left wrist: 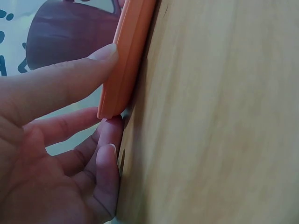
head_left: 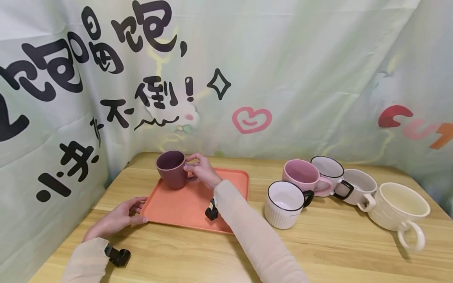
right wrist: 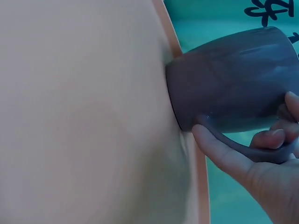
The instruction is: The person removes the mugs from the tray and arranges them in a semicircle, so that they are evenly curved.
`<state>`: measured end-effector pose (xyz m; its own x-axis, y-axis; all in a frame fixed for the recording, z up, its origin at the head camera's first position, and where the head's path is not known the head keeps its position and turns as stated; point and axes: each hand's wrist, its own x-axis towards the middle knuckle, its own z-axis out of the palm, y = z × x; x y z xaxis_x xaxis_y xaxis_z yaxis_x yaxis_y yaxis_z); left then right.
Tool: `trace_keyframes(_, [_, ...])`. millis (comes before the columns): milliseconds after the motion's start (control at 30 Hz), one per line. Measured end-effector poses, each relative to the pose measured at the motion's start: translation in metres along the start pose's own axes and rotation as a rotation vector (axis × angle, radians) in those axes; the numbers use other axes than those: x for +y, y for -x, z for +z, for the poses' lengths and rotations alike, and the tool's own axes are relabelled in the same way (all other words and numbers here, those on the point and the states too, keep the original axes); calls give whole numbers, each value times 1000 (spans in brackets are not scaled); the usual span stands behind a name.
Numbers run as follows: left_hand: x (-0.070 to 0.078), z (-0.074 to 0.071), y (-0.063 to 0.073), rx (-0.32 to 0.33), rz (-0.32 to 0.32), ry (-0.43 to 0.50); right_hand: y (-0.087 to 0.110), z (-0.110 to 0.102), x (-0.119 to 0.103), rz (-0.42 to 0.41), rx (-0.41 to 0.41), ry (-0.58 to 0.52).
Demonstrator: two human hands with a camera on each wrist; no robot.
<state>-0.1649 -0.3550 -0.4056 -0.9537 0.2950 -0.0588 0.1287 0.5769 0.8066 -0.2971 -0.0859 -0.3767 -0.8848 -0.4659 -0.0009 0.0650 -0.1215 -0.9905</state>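
A dark purple mug (head_left: 172, 173) is at the back left of an orange tray (head_left: 184, 206), its base right at the tray surface in the right wrist view. My right hand (head_left: 202, 169) holds the mug's handle (right wrist: 243, 148), one finger extended along it down to the mug's lower side. At the tray's front left corner, my left hand (head_left: 120, 215) grips the edge. In the left wrist view its thumb (left wrist: 88, 70) presses the outer wall of the tray, and the other fingers reach round the corner, close to the tabletop.
To the right on the wooden table (head_left: 318, 251) stand several mugs: a white ribbed one (head_left: 283, 212) with a black handle, a pink one (head_left: 301, 177), a black-rimmed white one (head_left: 327, 167), a small pale one (head_left: 357, 184) and a wide cream one (head_left: 393, 208). A printed curtain (head_left: 301, 78) hangs behind.
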Motion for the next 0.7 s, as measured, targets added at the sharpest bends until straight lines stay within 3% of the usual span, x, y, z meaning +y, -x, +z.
trace_keyframes(367, [0, 0, -2, -14, -10, 1, 15, -15, -9, -101, 27, 82])
trace_keyframes(700, [-1, -1, -3, -9, -32, -11, 29, -27, -18, -119, 63, 21])
